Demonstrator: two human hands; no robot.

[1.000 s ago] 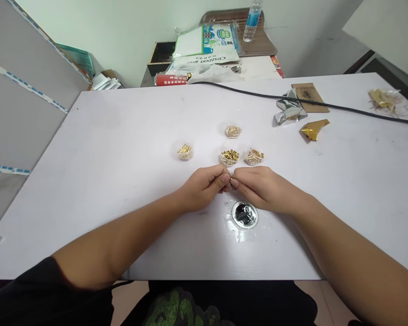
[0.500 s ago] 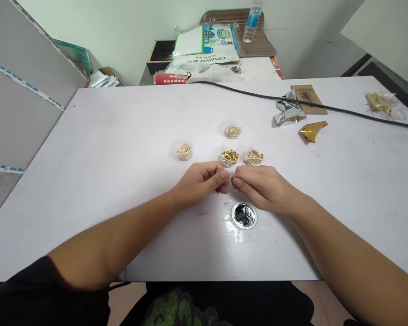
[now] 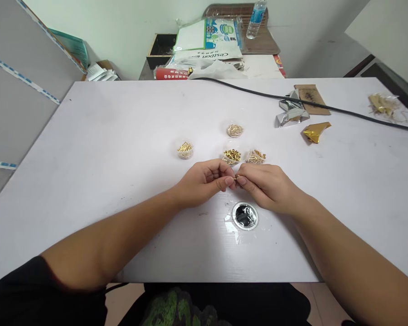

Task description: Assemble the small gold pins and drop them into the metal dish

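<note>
My left hand (image 3: 204, 183) and my right hand (image 3: 267, 185) rest on the white table (image 3: 105, 149), fingertips pinched together and meeting over a tiny gold part (image 3: 235, 180) held between them. Just beyond the hands stand several small clear dishes of gold pins: one at the left (image 3: 185, 149), one in the middle (image 3: 231, 156), one at the right (image 3: 255, 156) and one farther back (image 3: 235, 130). A round metal-rimmed hole (image 3: 245, 215) with clear tape around it lies in the table just in front of my right hand.
A black cable (image 3: 292, 100) crosses the table's far right. Near it lie a silver foil bag (image 3: 290, 113), a brown card (image 3: 311, 97), a gold foil scrap (image 3: 315, 131) and a clear bag of gold parts (image 3: 382, 104). Papers and a water bottle (image 3: 256, 17) sit behind the table.
The two hands' fingertips, slightly apart half a second ago, have closed together again. The view has shifted a little; the dishes have not moved.
</note>
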